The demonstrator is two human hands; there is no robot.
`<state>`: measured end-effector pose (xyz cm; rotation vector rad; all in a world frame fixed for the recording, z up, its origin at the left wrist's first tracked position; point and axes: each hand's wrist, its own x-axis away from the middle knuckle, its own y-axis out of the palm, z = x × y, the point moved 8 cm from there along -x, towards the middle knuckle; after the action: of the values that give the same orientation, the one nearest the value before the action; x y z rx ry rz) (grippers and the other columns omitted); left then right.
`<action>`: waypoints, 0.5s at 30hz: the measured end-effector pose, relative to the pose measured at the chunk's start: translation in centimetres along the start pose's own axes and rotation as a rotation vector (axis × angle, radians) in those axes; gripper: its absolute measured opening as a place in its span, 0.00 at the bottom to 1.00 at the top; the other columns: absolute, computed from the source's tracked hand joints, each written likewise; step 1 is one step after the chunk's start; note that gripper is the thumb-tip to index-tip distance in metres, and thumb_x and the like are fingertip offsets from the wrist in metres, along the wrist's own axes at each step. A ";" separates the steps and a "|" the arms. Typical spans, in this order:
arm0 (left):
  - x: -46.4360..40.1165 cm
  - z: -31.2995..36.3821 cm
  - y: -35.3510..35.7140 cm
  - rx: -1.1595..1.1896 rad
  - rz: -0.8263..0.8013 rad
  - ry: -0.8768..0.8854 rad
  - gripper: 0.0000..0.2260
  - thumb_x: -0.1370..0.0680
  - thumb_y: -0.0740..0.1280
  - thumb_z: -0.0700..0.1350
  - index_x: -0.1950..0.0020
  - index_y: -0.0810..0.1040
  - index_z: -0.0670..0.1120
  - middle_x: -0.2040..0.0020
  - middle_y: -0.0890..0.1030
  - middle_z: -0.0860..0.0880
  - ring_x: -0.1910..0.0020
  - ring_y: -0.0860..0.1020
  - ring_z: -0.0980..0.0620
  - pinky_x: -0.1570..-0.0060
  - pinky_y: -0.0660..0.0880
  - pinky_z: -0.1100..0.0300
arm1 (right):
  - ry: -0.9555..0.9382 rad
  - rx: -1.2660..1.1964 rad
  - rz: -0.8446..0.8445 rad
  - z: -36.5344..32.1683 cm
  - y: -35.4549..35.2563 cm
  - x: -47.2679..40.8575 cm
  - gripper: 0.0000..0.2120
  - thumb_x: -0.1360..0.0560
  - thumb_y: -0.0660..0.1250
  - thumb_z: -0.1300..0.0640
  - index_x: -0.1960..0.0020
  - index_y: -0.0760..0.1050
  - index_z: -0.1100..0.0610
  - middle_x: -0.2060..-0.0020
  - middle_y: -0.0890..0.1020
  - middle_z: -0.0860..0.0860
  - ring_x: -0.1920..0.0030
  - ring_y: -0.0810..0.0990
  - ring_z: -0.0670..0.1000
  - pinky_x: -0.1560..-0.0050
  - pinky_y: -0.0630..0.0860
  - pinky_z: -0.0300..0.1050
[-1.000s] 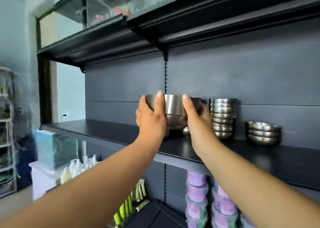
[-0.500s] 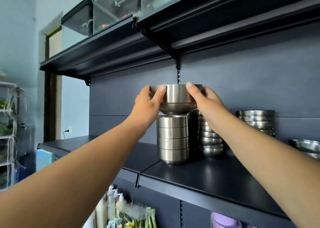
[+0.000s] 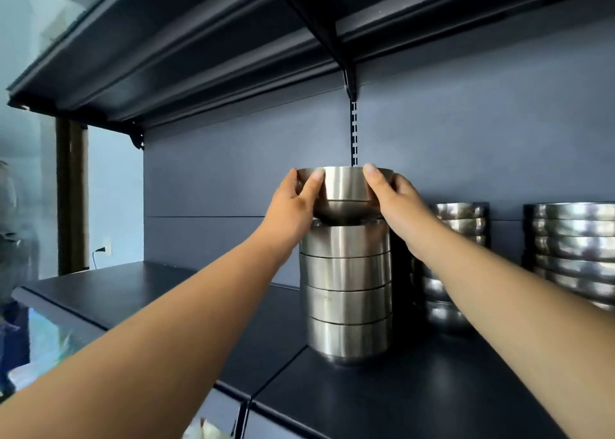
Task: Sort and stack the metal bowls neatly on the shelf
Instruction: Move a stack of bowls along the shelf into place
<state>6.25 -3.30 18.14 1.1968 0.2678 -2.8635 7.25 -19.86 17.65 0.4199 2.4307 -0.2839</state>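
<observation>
Two hands, left hand [image 3: 293, 205] & right hand [image 3: 396, 202], grip our bowl [image 3: 344, 189] just above the stack [image 3: 346, 292]; we should centre it, lower level.

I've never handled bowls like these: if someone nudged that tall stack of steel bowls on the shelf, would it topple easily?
Probably somewhat. The tall stack is narrow for its height and rests on a rounded bottom bowl, so a sideways push could rock it. The brushed walls look smooth, so bowls may slide. The held bowl, gripped by left hand and right hand, looks rigid.
</observation>
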 end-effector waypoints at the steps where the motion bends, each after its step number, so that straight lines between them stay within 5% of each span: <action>1: -0.1 -0.8 0.1 0.020 -0.004 -0.007 0.13 0.20 0.57 0.53 0.55 0.68 0.43 0.60 0.69 0.50 0.63 0.68 0.55 0.64 0.66 0.69 | 0.011 0.010 0.005 0.6 0.3 0.0 0.21 0.31 0.60 0.34 0.46 0.70 0.47 0.55 0.76 0.41 0.56 0.74 0.41 0.57 0.66 0.37; 4: -0.1 -3.2 0.7 0.128 -0.024 -0.020 0.15 0.21 0.57 0.53 0.51 0.70 0.40 0.54 0.75 0.47 0.53 0.73 0.51 0.50 0.70 0.61 | 0.036 0.055 0.050 1.9 0.4 0.5 0.25 0.33 0.61 0.32 0.45 0.71 0.47 0.51 0.76 0.43 0.49 0.74 0.46 0.50 0.67 0.41; 7: 0.3 -5.8 1.2 0.135 -0.018 -0.075 0.26 0.22 0.57 0.58 0.30 0.64 0.43 0.33 0.69 0.44 0.32 0.67 0.50 0.29 0.60 0.53 | 0.029 0.042 0.084 2.8 0.4 1.4 0.23 0.36 0.61 0.31 0.48 0.70 0.43 0.53 0.76 0.37 0.48 0.74 0.44 0.48 0.67 0.41; 11: 0.4 -6.8 1.8 0.232 -0.007 -0.039 0.27 0.22 0.57 0.58 0.25 0.55 0.51 0.30 0.61 0.56 0.32 0.59 0.62 0.30 0.53 0.62 | 0.025 0.020 0.098 3.4 0.9 2.3 0.22 0.37 0.60 0.29 0.47 0.67 0.38 0.53 0.72 0.32 0.44 0.71 0.41 0.44 0.63 0.40; 15: 1.4 -7.9 2.4 0.298 -0.026 -0.041 0.25 0.21 0.55 0.57 0.25 0.52 0.57 0.30 0.57 0.60 0.30 0.55 0.63 0.30 0.50 0.61 | 0.080 -0.062 0.164 5.1 1.1 3.3 0.32 0.28 0.51 0.31 0.28 0.57 0.44 0.30 0.64 0.41 0.32 0.59 0.41 0.31 0.51 0.42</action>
<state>11.04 -4.30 11.36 1.1774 -0.1524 -3.0248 8.08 -19.62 11.55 0.6090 2.4577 -0.1228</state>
